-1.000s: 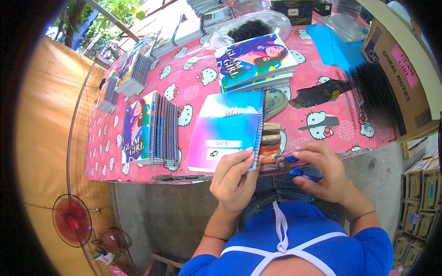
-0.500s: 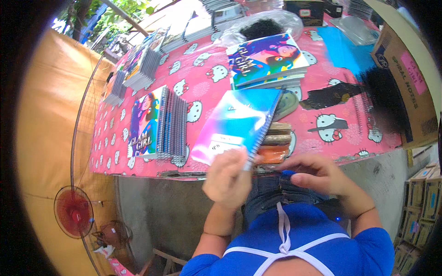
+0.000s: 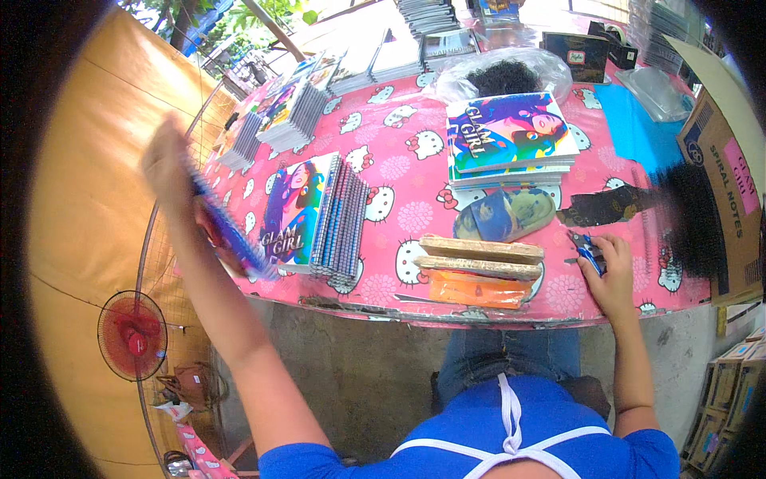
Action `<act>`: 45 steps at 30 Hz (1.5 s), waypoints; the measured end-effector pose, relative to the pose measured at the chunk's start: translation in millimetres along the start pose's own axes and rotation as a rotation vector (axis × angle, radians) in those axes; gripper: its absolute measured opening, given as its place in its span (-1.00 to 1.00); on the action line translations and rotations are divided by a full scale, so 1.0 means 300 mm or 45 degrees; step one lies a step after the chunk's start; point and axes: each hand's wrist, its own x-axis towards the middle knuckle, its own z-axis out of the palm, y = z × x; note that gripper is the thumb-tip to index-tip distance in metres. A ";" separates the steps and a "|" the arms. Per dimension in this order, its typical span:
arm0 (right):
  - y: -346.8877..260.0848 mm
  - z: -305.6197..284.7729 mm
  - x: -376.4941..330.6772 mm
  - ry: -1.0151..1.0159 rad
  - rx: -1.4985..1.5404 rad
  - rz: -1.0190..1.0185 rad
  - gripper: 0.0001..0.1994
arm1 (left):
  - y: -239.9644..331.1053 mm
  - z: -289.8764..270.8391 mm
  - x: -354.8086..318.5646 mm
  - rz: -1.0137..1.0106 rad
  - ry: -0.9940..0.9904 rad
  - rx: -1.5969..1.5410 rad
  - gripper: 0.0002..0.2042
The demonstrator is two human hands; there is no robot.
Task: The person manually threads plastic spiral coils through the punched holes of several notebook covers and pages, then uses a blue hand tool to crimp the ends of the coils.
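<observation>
On the far left, my left hand (image 3: 169,164) is raised and closed on a spiral notebook (image 3: 231,235), which hangs tilted and blurred by motion past the table's left edge. Just right of it lies a stack of spiral notebooks (image 3: 297,214) with colourful covers, its coils facing right. My right hand (image 3: 616,275) rests at the table's right side, its fingers wrapped round blue-handled pliers (image 3: 589,254) whose jaws point away from me. Another pile of the same notebooks (image 3: 515,132) lies farther back, in front of a camouflage-patterned slipper (image 3: 507,215).
Wooden blocks (image 3: 479,257) and an orange packet (image 3: 479,289) lie near the front edge of the pink-covered table (image 3: 391,299). A cardboard box (image 3: 730,207) and a dark bristly bundle (image 3: 682,211) stand at the right. More notebook stacks (image 3: 287,120) line the back left. A fan (image 3: 134,335) is at left.
My left hand has swung far left with the notebook, away from the table's middle. My right hand has moved forward and right onto the table, with the pliers now plainly visible.
</observation>
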 end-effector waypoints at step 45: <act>-0.032 0.007 0.503 0.010 0.165 -0.183 -0.65 | 0.741 0.194 -0.729 0.783 -1.195 -1.922 -0.18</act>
